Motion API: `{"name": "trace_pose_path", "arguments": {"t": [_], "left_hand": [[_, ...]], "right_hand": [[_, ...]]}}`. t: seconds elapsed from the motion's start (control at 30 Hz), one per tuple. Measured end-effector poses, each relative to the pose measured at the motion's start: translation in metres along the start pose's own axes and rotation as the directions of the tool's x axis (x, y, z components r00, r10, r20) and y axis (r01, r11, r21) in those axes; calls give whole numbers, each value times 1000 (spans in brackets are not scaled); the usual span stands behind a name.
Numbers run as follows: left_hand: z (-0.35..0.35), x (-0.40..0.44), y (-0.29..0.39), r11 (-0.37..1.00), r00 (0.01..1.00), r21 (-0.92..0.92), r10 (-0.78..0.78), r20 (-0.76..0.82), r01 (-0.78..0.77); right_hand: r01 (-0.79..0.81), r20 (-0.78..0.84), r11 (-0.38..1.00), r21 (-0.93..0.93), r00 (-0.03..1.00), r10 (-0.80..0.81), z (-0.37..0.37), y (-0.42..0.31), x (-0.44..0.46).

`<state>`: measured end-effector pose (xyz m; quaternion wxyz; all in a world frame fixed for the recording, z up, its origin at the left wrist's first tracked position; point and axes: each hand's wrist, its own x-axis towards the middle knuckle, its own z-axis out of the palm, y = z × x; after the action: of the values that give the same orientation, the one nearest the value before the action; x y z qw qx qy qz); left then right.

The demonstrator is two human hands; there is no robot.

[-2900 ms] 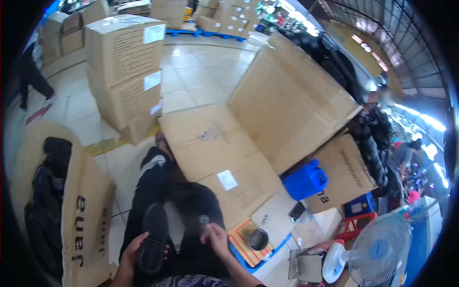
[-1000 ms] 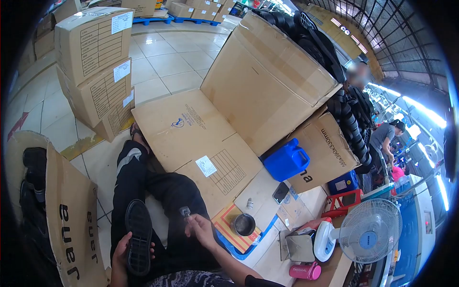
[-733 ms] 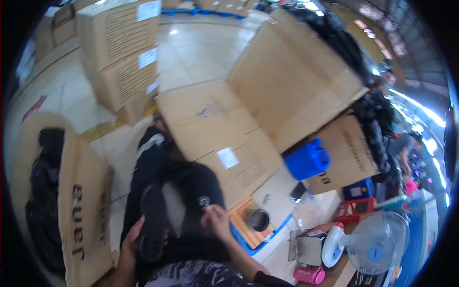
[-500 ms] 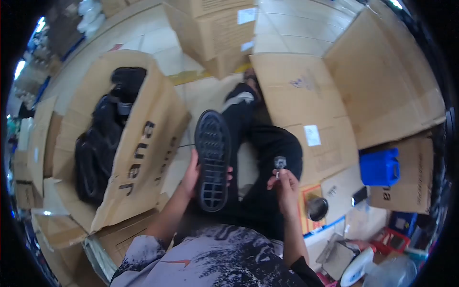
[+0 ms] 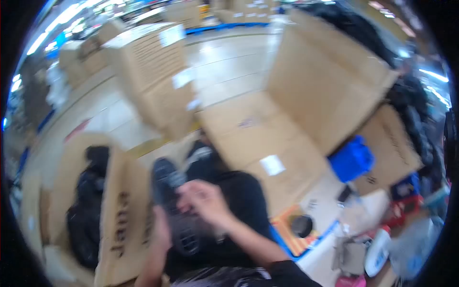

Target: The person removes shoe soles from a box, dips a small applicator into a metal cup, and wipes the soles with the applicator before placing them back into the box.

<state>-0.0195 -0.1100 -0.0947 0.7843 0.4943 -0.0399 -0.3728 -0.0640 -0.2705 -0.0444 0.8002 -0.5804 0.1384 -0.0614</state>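
A black shoe sole point(image 5: 165, 179) is held upright over the lap, blurred by motion. My left hand point(image 5: 161, 229) is wrapped round its left edge. Over the upper part of the sole lies my right hand point(image 5: 203, 201), its fingers bent together against the tread; whatever they pinch is too blurred to make out. Dark trousers point(image 5: 244, 196) lie beneath and to the right. At the left, an open carton point(image 5: 126, 225) holds several black shoes point(image 5: 86, 215).
Flat cardboard point(image 5: 258, 138) spreads ahead beside a large carton point(image 5: 330, 81). Stacked boxes point(image 5: 158, 86) stand ahead left. To the right are a blue jug point(image 5: 353, 160), a dark round cup point(image 5: 301, 226), a phone point(image 5: 344, 193) and a fan point(image 5: 413, 246).
My right hand has moved left from above the knee onto the sole, where the small clear-and-metal piece it pinched no longer shows distinctly. The head view has swung back up and rightward.
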Motion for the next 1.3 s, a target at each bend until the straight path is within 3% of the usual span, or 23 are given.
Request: {"name": "trace_pose_path", "arguments": {"t": [0.03,0.13,0.2,0.3,0.37,0.43,0.5,0.6,0.63,0.77,0.9,0.97,1.3], "left_hand": [[1,8,-8,992,1000,-121,26,-12,-27],[11,1,-8,995,998,-96,10,64,-3],[15,1,-7,997,974,-44,-45,222,56],[17,2,-14,997,962,-48,-43,269,58],[24,-1,-11,996,971,-68,-47,234,65],[28,-1,-5,994,986,-88,-57,154,71],[30,-4,9,995,980,-55,-73,185,85],[24,-11,24,988,984,-7,-154,87,156],[8,-8,20,996,977,-3,-90,192,93],[3,-4,26,994,985,67,74,158,-86],[3,-11,35,986,993,148,61,96,-75],[5,-12,36,989,980,91,95,175,-112],[18,-6,17,945,969,240,241,-50,-222]], "right_hand": [[115,28,991,66,993,-117,-6,14,1],[80,10,995,60,997,-81,-17,20,-12],[80,-10,986,144,997,-80,-25,23,-17],[79,-31,993,91,997,-77,-31,23,-25],[44,-46,996,72,998,-41,-31,23,-27],[151,-102,989,-5,983,-151,-29,27,-27],[68,-107,997,-33,992,-71,-22,12,-27],[68,-82,998,-11,994,-69,-4,-2,-24],[71,-32,996,59,997,-69,2,-4,-21],[143,90,985,93,984,-152,14,-12,-2],[120,57,988,96,990,-126,30,-25,5],[141,64,977,161,986,-153,31,-26,15],[153,28,895,419,983,-181,30,-30,24]]}}
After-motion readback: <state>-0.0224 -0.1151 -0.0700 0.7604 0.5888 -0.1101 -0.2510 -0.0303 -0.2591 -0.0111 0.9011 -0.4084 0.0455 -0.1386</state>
